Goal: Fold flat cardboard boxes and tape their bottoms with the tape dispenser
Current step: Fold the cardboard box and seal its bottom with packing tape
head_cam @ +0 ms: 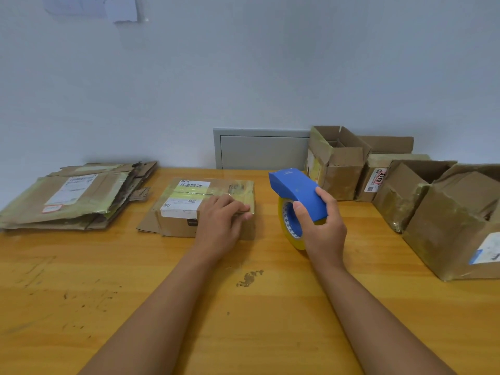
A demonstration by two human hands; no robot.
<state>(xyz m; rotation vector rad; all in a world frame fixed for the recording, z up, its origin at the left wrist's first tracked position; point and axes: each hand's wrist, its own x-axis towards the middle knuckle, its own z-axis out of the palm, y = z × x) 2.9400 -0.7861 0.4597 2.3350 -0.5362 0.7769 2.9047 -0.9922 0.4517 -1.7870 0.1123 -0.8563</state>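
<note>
- Boxes (422,190) folded and taped stand at right; flat stack (73,198) waits at left
- Left hand (220,226) presses flat on middle box (189,212); right hand (322,231) grips tape dispenser (297,196), taping likely just finishing

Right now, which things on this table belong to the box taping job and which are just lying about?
In the job:
- folded box, left hand pressing its top
- blue tape dispenser, gripped by the right hand
- stack of flat boxes
- erected boxes at right

Lying about:
- grey wall panel
- paper on the wall
</note>
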